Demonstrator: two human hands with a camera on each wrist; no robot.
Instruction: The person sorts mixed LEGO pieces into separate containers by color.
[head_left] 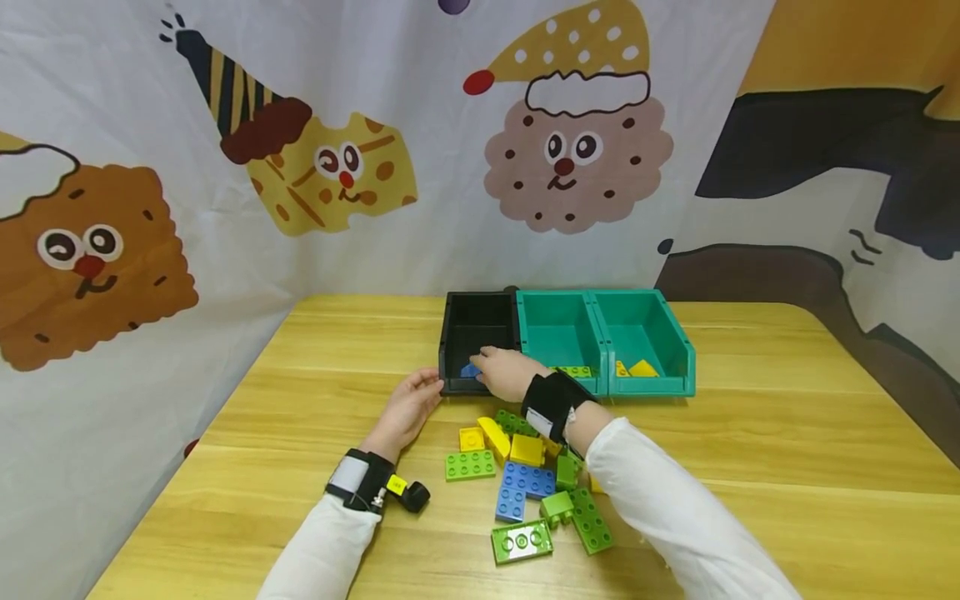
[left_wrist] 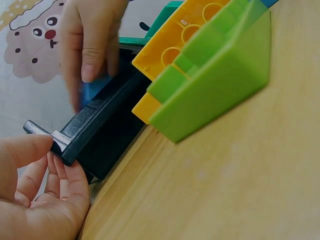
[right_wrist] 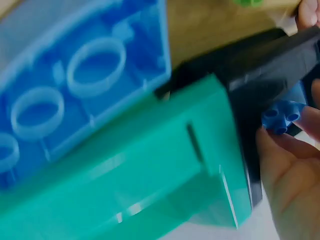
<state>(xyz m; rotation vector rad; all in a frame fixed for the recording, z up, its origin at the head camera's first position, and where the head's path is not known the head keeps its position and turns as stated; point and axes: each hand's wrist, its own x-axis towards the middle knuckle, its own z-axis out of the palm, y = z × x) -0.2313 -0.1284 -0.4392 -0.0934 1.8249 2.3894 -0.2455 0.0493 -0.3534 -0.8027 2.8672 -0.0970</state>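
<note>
The left hand [head_left: 408, 410], thumb and fingers almost together, pinches the near-left corner of a black bin [head_left: 459, 387]. Behind its front wall, the right hand [head_left: 508, 373] pinches a blue toy brick [head_left: 468, 371]; teal bins [head_left: 652, 387] adjoin.

In the head view, the bare right hand [head_left: 510, 373] partly hides the small blue plastic brick [head_left: 468, 371] in the open black plastic bin [head_left: 480, 308], and the white right sleeve [head_left: 675, 500] covers part of a yellow plastic brick [head_left: 595, 484]. The left-wrist view cuts that hand off at the top; in the right-wrist view, a blurred, hollow-bottomed blue plastic brick [right_wrist: 80, 97] runs past the left edge
</note>
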